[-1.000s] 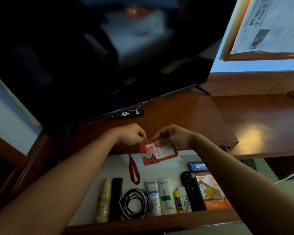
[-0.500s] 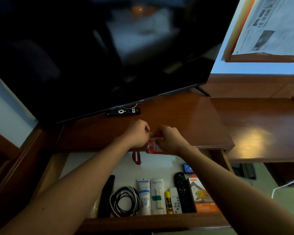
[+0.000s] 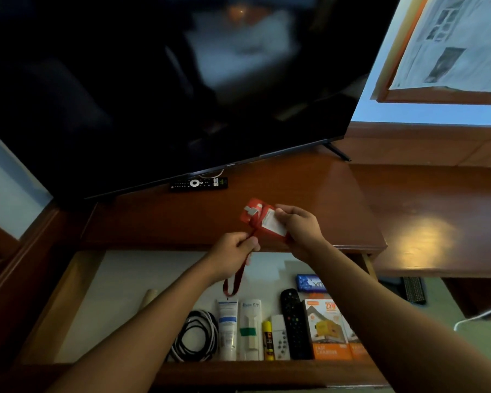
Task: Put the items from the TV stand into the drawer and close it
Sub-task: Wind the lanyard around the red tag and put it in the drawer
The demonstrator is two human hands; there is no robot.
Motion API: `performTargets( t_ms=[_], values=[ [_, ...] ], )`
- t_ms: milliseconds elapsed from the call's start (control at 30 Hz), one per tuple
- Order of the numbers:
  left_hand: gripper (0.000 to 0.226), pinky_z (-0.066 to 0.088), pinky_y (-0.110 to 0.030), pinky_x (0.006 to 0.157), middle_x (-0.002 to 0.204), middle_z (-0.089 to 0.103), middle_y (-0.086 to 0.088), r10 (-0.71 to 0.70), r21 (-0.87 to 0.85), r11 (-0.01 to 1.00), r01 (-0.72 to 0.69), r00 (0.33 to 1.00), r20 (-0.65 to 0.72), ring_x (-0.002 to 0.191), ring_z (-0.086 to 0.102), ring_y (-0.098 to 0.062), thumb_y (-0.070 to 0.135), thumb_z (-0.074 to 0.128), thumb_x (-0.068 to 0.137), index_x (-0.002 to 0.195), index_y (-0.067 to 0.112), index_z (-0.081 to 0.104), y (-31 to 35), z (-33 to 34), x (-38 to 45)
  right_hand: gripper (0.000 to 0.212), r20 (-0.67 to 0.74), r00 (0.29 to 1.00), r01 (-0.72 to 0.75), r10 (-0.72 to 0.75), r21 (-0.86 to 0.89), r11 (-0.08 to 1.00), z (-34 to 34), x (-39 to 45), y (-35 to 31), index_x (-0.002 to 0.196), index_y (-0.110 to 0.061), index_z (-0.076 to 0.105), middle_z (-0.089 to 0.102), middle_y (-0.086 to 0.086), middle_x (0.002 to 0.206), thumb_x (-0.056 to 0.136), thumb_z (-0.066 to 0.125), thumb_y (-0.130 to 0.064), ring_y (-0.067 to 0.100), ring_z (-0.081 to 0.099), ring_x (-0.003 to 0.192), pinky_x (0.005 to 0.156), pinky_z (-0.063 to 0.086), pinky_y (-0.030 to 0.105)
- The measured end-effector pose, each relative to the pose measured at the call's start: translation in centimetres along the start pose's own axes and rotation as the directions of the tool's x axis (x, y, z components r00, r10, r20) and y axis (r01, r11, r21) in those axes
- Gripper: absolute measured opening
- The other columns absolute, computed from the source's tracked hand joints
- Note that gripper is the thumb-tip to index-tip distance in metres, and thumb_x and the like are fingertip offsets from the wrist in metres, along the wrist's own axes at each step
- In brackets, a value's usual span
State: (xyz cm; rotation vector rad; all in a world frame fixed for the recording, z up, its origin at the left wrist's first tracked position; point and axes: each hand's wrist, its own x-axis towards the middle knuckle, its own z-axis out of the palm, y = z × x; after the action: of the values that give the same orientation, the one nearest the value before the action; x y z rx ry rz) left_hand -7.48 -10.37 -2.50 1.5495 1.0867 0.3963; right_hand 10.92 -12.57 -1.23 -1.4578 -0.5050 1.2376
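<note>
A red card holder (image 3: 262, 221) with a white card in it is held above the front edge of the wooden TV stand (image 3: 338, 205). My right hand (image 3: 301, 225) grips its right side. My left hand (image 3: 233, 251) pinches its red lanyard strap (image 3: 237, 276), whose loop hangs down over the open drawer (image 3: 119, 282). A black remote (image 3: 198, 183) lies on the stand under the TV. The drawer holds a coiled cable (image 3: 194, 336), tubes (image 3: 228, 327), a glue stick (image 3: 268, 340), a black remote (image 3: 294, 321) and an orange box (image 3: 325, 327).
A large dark TV (image 3: 167, 89) stands at the back of the stand, its foot (image 3: 338, 151) at the right. A lower wooden desk (image 3: 437, 222) adjoins on the right. A blue packet (image 3: 309, 282) lies in the drawer's right rear.
Both hands lifted the red card holder from the drawer's rear edge up over the stand top. My left hand slid off the holder and down onto the strap.
</note>
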Motion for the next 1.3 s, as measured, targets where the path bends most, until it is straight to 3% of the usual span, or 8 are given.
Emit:
performTargets(
  t_ms=[167,300,500,633,733,967,1133,1300],
  values=[
    [0.023,0.048,-0.041,0.073,0.085,0.067,-0.014,-0.112,-0.597,0.765,0.242,0.963,0.247,0.074,0.066,-0.029,0.022,0.046,0.103,0.087,0.009,0.056,-0.6,0.2,-0.1,0.031,0.247,0.961,-0.144,0.125,0.060,0.988,-1.6,0.2,-0.2,0.125,-0.005,0.057,0.067,0.018,0.107,0.099,0.059,-0.020,0.029,0.069,0.092,0.071,0.059,0.042],
    [0.018,0.045,-0.034,0.062,0.062,0.050,-0.002,-0.112,-0.567,0.750,0.341,0.910,0.399,0.059,0.054,-0.020,0.027,0.055,0.094,0.088,0.010,0.058,-1.0,-0.2,0.3,0.034,0.377,0.919,-0.151,0.116,0.063,0.987,-2.6,0.4,-0.4,0.124,-0.002,0.057,0.065,0.018,0.107,0.098,0.060,-0.024,0.028,0.068,0.091,0.084,0.057,0.047],
    [0.017,0.035,-0.024,0.048,0.061,0.050,-0.001,-0.127,-0.245,0.952,0.182,0.966,0.226,0.050,0.042,-0.011,0.018,0.057,0.098,0.085,0.012,0.064,0.2,-1.4,2.6,0.011,0.525,0.850,0.087,0.053,-0.239,0.967,-4.2,-0.2,-1.5,0.103,-0.006,0.064,0.067,0.010,0.091,0.095,0.061,-0.013,0.021,0.066,0.076,0.068,0.056,0.033],
    [0.019,0.039,-0.021,0.049,0.061,0.057,0.004,-0.051,0.107,0.993,0.042,0.995,0.085,0.050,0.047,-0.005,0.025,0.063,0.097,0.085,0.012,0.071,3.1,-1.5,3.6,0.008,0.542,0.839,0.468,-0.043,-0.680,0.565,-4.3,-0.4,-2.1,0.099,-0.013,0.070,0.070,-0.001,0.094,0.093,0.067,-0.016,0.012,0.070,0.083,0.073,0.058,0.028],
    [0.019,0.044,-0.023,0.056,0.065,0.063,0.004,0.075,0.233,0.970,-0.066,0.997,-0.030,0.052,0.053,-0.003,0.022,0.062,0.098,0.083,0.013,0.070,4.2,0.4,3.6,0.013,0.519,0.841,0.540,-0.153,-0.788,0.295,-3.7,-0.3,-1.4,0.102,-0.015,0.071,0.070,-0.002,0.101,0.090,0.069,-0.019,0.012,0.068,0.090,0.080,0.059,0.031],
    [0.010,0.050,-0.027,0.053,0.082,0.070,-0.008,0.155,-0.022,0.986,-0.167,0.950,-0.272,0.057,0.061,-0.009,0.014,0.059,0.098,0.105,0.012,0.067,1.9,4.7,2.1,0.012,-0.023,0.888,0.309,-0.460,-0.712,0.631,-3.2,0.1,1.4,0.083,-0.020,0.065,0.066,-0.006,0.081,0.089,0.072,-0.028,0.010,0.063,0.075,0.058,0.051,0.022],
    [0.006,0.055,-0.027,0.059,0.082,0.072,-0.004,0.094,-0.178,0.971,-0.159,0.940,-0.328,0.059,0.064,-0.013,0.014,0.061,0.097,0.094,0.014,0.067,0.1,6.4,0.0,0.013,-0.207,0.970,0.077,-0.129,-0.241,0.967,-2.8,0.0,1.9,0.097,-0.012,0.066,0.069,0.009,0.097,0.093,0.069,-0.024,0.024,0.070,0.089,0.074,0.062,0.039],
    [0.010,0.055,-0.026,0.062,0.084,0.074,-0.009,-0.010,-0.312,0.945,-0.097,0.947,-0.322,0.065,0.064,-0.014,0.015,0.062,0.097,0.093,0.007,0.068,-0.8,6.3,-0.7,0.020,-0.091,0.985,-0.132,0.147,0.158,0.979,-2.4,-0.6,1.5,0.107,0.001,0.064,0.069,0.018,0.100,0.093,0.069,-0.012,0.030,0.070,0.090,0.069,0.058,0.038]
  ],
)
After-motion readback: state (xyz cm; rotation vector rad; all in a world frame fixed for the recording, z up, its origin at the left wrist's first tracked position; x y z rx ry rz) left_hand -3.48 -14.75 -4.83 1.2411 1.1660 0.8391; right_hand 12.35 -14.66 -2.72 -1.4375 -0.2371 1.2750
